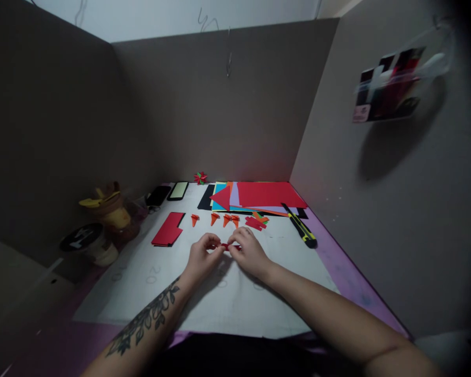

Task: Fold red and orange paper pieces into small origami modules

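Observation:
My left hand point(204, 254) and my right hand point(250, 252) meet over the middle of the white sheet, each pinching one end of a small red paper strip point(226, 247). Fingers cover much of the strip, so its folds are hard to make out. Just beyond my hands stand several folded orange paper pieces point(214, 219) in a row. To their right lies a small pile of red, orange and green paper strips point(256, 222). A red paper piece with a notched corner point(168, 229) rests left of my left hand, on something dark.
Stacked coloured paper sheets point(270, 195) lie at the back, with a yellow-black box cutter point(303, 230) at right. A red-green paper star point(200, 178), a phone point(178, 191), a brown pot point(115, 214) and a lidded tub point(90, 243) stand left. Grey panels point(227, 110) enclose the table.

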Demonstrator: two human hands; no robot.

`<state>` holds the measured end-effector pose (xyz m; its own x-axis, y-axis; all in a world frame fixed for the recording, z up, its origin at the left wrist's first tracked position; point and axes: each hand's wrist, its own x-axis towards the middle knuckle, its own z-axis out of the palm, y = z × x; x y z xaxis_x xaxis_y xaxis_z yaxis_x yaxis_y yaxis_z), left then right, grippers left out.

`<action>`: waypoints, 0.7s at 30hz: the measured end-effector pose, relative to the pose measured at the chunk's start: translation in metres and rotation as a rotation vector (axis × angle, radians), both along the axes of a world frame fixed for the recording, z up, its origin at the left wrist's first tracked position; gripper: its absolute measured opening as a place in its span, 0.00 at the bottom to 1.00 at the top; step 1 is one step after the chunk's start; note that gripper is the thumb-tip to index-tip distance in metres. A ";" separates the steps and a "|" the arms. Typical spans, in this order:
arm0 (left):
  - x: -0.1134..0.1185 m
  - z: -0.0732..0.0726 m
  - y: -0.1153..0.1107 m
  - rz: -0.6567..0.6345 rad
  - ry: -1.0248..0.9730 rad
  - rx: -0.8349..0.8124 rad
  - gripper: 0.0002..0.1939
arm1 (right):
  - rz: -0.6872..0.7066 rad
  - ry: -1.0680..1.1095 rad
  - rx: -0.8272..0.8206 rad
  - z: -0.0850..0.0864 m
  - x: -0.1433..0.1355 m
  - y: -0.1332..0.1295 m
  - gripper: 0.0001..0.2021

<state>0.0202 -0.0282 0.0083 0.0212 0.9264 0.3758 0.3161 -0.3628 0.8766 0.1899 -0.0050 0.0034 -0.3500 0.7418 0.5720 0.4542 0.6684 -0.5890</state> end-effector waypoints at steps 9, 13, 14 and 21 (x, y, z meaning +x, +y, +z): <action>0.001 -0.006 0.002 -0.074 -0.101 -0.072 0.14 | 0.043 -0.017 -0.049 0.005 0.002 0.001 0.07; 0.005 -0.007 0.002 -0.134 -0.156 -0.151 0.16 | 0.041 0.154 -0.206 0.007 -0.003 0.001 0.08; 0.006 -0.007 0.002 -0.138 -0.154 -0.159 0.16 | 0.036 0.181 -0.236 0.008 -0.004 0.000 0.07; 0.005 -0.007 0.003 -0.115 -0.147 -0.157 0.13 | 0.035 0.233 -0.266 0.011 -0.005 -0.002 0.06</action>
